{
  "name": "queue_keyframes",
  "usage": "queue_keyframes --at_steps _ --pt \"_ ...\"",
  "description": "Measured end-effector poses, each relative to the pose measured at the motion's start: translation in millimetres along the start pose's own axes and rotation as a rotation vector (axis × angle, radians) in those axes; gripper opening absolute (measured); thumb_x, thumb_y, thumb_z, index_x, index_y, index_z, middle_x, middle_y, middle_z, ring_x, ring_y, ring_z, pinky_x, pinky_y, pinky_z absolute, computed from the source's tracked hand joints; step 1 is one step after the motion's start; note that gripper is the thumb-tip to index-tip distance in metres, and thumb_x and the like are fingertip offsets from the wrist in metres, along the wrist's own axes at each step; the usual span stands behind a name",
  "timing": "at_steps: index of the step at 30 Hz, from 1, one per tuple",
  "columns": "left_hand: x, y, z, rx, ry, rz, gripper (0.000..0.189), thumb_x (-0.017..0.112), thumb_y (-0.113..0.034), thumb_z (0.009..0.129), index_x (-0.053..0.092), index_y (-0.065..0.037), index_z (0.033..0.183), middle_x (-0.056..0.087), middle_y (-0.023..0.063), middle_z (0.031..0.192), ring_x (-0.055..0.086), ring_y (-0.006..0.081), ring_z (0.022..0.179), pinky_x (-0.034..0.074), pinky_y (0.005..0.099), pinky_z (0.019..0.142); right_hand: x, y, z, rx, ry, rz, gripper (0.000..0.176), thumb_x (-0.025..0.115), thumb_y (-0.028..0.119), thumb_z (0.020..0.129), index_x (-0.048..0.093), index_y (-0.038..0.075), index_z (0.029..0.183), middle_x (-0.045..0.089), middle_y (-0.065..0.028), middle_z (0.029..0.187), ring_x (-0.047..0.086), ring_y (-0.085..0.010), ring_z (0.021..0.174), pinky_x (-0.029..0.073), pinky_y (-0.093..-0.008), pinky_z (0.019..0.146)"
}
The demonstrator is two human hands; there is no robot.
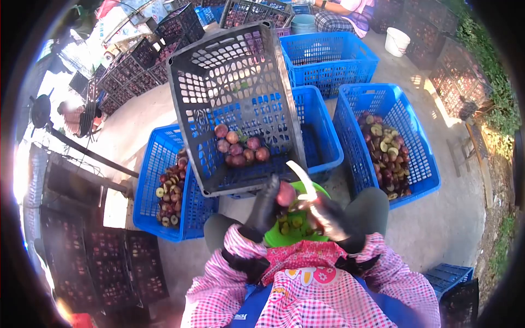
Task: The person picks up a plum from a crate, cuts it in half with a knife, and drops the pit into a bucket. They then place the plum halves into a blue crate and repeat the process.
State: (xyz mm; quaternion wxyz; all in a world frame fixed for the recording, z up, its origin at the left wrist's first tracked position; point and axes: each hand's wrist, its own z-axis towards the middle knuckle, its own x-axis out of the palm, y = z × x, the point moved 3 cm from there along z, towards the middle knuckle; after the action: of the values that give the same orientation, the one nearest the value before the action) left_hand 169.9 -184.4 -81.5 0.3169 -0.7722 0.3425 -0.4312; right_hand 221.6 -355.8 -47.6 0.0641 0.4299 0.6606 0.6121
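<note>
My left hand [263, 206], in a black glove, is closed round a whole purple-red passion fruit [285, 194]. My right hand [331, 218], also gloved in black, grips a knife with a bright, sunlit curved blade [302, 179]; glare blurs its handle. Both hands are over a green basin [278, 238] between my knees, with yellowish-green pieces inside. Just beyond, a tilted black crate [191, 136] holds several whole passion fruits [243, 150] at its near end. It rests over a blue crate [328, 145].
Cut passion fruits fill part of a blue crate [350, 109] at right and another blue crate [146, 180] at left. Farther back stand a blue crate [328, 52], a white bucket [397, 42] and a co-worker's arm [332, 6]. Dark stacked crates [104, 262] line the left.
</note>
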Motion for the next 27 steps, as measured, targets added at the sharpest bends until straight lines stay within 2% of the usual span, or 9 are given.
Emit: queue_keyframes --at_steps 2,4,6,10,12,14,16,23,27 --pt "-1 31 -25 -0.012 0.109 -0.141 0.046 0.042 -0.047 0.101 0.052 -0.011 0.130 0.061 0.0028 0.103 0.059 0.0108 0.082 0.045 0.0232 0.063 7 -18 -9 0.016 0.046 0.062 0.034 0.050 0.038 0.101 0.058 0.008 0.117 0.057 0.0044 0.078 0.043 -0.0035 0.055 0.032 -0.0195 0.050" --pt "8 33 -58 0.070 0.171 -0.179 0.049 0.046 -0.038 0.101 0.043 -0.009 0.140 0.059 0.0044 0.115 0.060 0.0155 0.094 0.049 0.0284 0.073 0 -20 -18 0.056 -0.045 0.026 0.037 0.047 0.039 0.102 0.058 0.009 0.122 0.058 0.0049 0.081 0.044 -0.0025 0.059 0.033 -0.0195 0.053" --pt "15 36 -76 -0.037 0.146 -0.406 0.044 0.049 -0.032 0.100 0.046 -0.007 0.136 0.058 0.0071 0.122 0.059 0.0181 0.104 0.052 0.0322 0.077 -7 -26 -23 -0.009 -0.054 -0.061 0.043 0.043 0.044 0.102 0.058 0.007 0.118 0.061 0.0002 0.082 0.046 -0.0041 0.053 0.032 -0.0199 0.045" --pt "8 48 -76 0.036 0.188 -0.409 0.045 0.042 -0.043 0.101 0.052 -0.006 0.126 0.064 0.0051 0.105 0.059 0.0144 0.082 0.047 0.0285 0.071 2 -16 -36 -0.176 -0.128 -0.377 0.033 0.048 0.036 0.102 0.059 0.004 0.101 0.056 0.0020 0.073 0.048 -0.0064 0.059 0.039 -0.0248 0.054" --pt "11 49 -78 0.037 0.161 -0.439 0.046 0.041 -0.046 0.101 0.052 -0.008 0.124 0.063 0.0035 0.101 0.057 0.0127 0.078 0.045 0.0272 0.068 12 -14 -43 -0.346 -0.124 -0.661 0.029 0.051 0.030 0.101 0.058 0.002 0.101 0.057 -0.0049 0.071 0.055 -0.0136 0.059 0.043 -0.0297 0.056" --pt "15 52 -84 0.025 0.140 -0.466 0.047 0.039 -0.049 0.101 0.053 -0.010 0.123 0.063 0.0020 0.097 0.055 0.0110 0.074 0.043 0.0259 0.065 24 -11 -51 -0.423 -0.087 -0.801 0.021 0.054 0.022 0.098 0.058 0.002 0.101 0.060 -0.0193 0.074 0.063 -0.0351 0.065 0.047 -0.0396 0.059" --pt "22 51 -89 0.004 0.143 -0.509 0.044 0.044 -0.050 0.100 0.055 -0.010 0.116 0.061 0.0004 0.094 0.055 0.0100 0.075 0.045 0.0247 0.068 29 -12 -54 -0.541 -0.088 -0.936 0.019 0.056 0.021 0.096 0.057 0.002 0.100 0.062 -0.0217 0.077 0.063 -0.0407 0.071 0.047 -0.0440 0.061" --pt "15 58 -91 0.013 0.271 -0.501 0.048 0.037 -0.053 0.101 0.054 -0.010 0.116 0.061 0.0005 0.093 0.054 0.0105 0.071 0.042 0.0226 0.063 30 -22 -56 -0.525 -0.018 -1.062 0.020 0.058 0.023 0.094 0.055 0.003 0.096 0.061 -0.0230 0.076 0.061 -0.0439 0.071 0.046 -0.0476 0.059" --pt "24 53 -94 0.012 0.147 -0.546 0.049 0.036 -0.051 0.102 0.054 -0.009 0.119 0.063 0.0020 0.097 0.057 0.0110 0.075 0.044 0.0236 0.064 30 -23 -55 -0.523 -0.039 -1.089 0.020 0.059 0.023 0.093 0.056 0.004 0.095 0.060 -0.0222 0.074 0.061 -0.0437 0.069 0.046 -0.0485 0.058"
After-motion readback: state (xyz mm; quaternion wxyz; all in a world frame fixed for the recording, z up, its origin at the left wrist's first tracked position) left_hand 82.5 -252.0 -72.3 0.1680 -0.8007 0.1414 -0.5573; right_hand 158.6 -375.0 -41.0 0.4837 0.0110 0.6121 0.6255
